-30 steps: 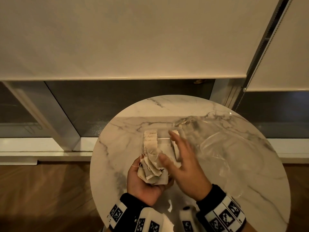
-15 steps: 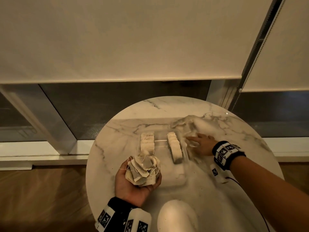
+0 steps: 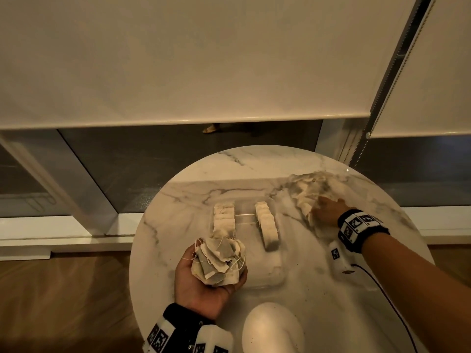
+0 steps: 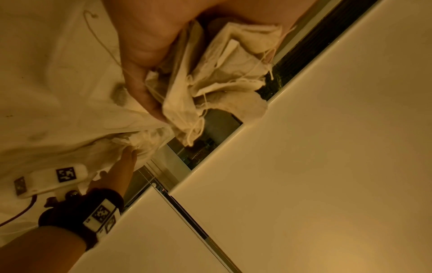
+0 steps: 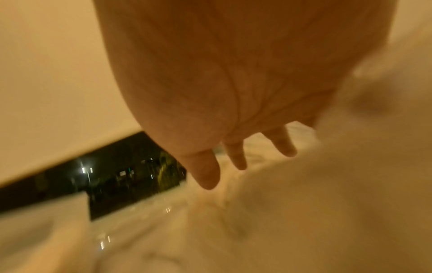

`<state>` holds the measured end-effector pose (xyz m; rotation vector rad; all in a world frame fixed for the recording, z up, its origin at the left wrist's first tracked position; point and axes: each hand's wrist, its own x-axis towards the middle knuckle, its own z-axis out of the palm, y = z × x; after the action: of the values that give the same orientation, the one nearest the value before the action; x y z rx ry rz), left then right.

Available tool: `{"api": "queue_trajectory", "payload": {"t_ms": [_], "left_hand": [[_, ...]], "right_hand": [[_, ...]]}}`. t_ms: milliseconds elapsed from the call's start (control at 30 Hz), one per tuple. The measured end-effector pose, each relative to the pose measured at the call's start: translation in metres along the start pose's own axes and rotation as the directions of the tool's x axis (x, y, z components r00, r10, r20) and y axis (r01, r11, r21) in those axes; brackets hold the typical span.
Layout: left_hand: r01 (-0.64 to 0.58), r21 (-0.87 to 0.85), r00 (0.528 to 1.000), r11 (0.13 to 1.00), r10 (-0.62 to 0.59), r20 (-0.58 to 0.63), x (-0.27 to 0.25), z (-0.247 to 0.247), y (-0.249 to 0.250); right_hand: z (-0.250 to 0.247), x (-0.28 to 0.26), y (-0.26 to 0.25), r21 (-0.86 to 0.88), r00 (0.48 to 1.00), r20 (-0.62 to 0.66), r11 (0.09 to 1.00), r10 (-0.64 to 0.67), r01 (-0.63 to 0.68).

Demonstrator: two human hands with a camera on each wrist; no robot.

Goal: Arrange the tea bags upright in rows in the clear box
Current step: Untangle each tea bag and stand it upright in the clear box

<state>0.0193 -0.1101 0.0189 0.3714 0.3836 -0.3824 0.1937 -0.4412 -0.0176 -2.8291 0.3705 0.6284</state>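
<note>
From the head view, the left hand (image 3: 204, 278) sits low and left of centre, palm up, fingers curled round a bunch of tea bags (image 3: 218, 262), too jumbled to count. Just above it on the round marble table (image 3: 318, 314) lies the clear box (image 3: 265, 273), with two rows of tea bags standing in it: a short left row (image 3: 224, 218) and a longer right row (image 3: 266, 223). At the right, the right hand (image 3: 328, 209) reaches into a loose heap of tea bags (image 3: 307, 193); its fingers are hidden there.

The left wrist view shows the thumb (image 4: 145, 73) pressing the crumpled bunch (image 4: 217, 77).

The right wrist view is blurred; three fingers (image 5: 205, 171) point down, straight and spread, over the pale heap (image 5: 292, 184).
</note>
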Motion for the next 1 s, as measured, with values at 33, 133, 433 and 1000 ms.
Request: {"api": "queue_trajectory", "payload": {"t_ms": [33, 133, 433, 1000], "left_hand": [[0.004, -0.001, 1.0, 1.0, -0.004, 0.0, 0.0, 0.001, -0.001], [0.012, 0.022, 1.0, 1.0, -0.013, 0.004, 0.0, 0.007, -0.006], [0.005, 0.077, 1.0, 0.997, -0.003, -0.029, -0.001, 0.022, -0.02], [0.019, 0.1, 1.0, 0.995, -0.02, 0.002, -0.005, 0.006, -0.024]], "right_hand": [[-0.005, -0.01, -0.005, 0.026, 1.0, -0.024, 1.0, 0.003, -0.002], [-0.015, -0.064, -0.028, 0.299, 0.969, -0.243, 0.946, -0.047, 0.121], [0.01, -0.226, -0.082, 0.441, 0.708, -0.386, 0.556, -0.592, 0.705], [0.031, -0.213, -0.118, 0.469, 0.656, -0.55, 0.459, -0.517, 0.754]]}}
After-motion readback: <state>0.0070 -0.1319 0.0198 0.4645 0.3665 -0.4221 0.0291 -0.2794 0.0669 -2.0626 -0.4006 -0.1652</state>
